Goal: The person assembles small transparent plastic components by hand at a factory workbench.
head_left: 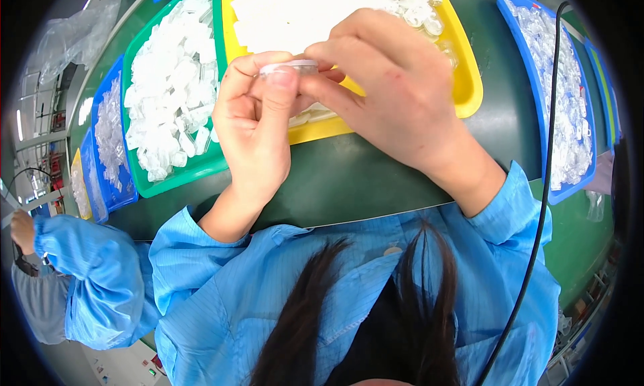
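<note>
Above the near edge of a yellow tray (473,94), my two hands meet at one small round plastic piece (302,67). It is clear with a white rim and lies nearly edge-on. My left hand (258,111) pinches it between thumb and fingers, the thumb on its near face. My right hand (389,84) closes on the piece's right end with thumb and forefinger. The right fingertips are partly hidden behind the piece and the left hand. White pieces (288,17), overexposed, fill much of the tray, and clear round pieces (419,10) lie in its right part.
A green tray (218,154) of clear and white plastic pieces stands left of the yellow one. Blue trays (124,198) lie farther left, another blue tray (570,191) at right. A black cable (551,118) crosses the right side. Another person's blue sleeve (100,272) shows at lower left.
</note>
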The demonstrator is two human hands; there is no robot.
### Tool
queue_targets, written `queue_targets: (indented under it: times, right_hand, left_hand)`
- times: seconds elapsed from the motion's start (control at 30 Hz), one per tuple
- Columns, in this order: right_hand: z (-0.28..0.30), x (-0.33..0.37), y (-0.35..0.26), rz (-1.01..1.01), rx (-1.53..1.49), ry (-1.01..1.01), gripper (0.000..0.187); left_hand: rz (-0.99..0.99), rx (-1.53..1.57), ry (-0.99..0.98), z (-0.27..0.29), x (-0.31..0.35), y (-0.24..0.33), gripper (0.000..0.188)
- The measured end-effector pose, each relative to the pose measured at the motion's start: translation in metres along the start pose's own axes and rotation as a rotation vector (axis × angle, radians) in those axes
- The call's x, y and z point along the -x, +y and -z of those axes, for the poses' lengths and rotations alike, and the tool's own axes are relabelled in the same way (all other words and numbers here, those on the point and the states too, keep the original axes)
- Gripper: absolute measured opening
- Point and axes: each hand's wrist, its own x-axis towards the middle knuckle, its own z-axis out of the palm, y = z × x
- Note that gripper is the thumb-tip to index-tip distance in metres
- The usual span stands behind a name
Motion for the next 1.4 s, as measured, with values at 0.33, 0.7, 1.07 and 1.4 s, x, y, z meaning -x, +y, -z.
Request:
queue_targets:
  times: [0.33,0.7,1.07,1.4]
  right_hand:
    - [0.004,-0.011,-0.005,0.02,-0.039,0.04,0.024]
    - [0.009,-0.012,-0.007,-0.021,-0.161,-0.017,0.028]
    - [0.006,-0.01,-0.002,0.2,-0.141,0.062,0.024]
    - [0.007,-0.011,-0.009,-0.084,-0.255,-0.054,0.02]
  left_hand:
    - [-0.023,0.065,0.051,0.001,0.001,-0.001,0.023]
    - [-0.246,-0.193,-0.18,0.008,-0.001,-0.003,0.023]
    - [-0.132,-0.112,-0.071,0.002,0.003,0.001,0.023]
    - [-0.134,-0.036,-0.173,0.007,-0.001,-0.004,0.02]
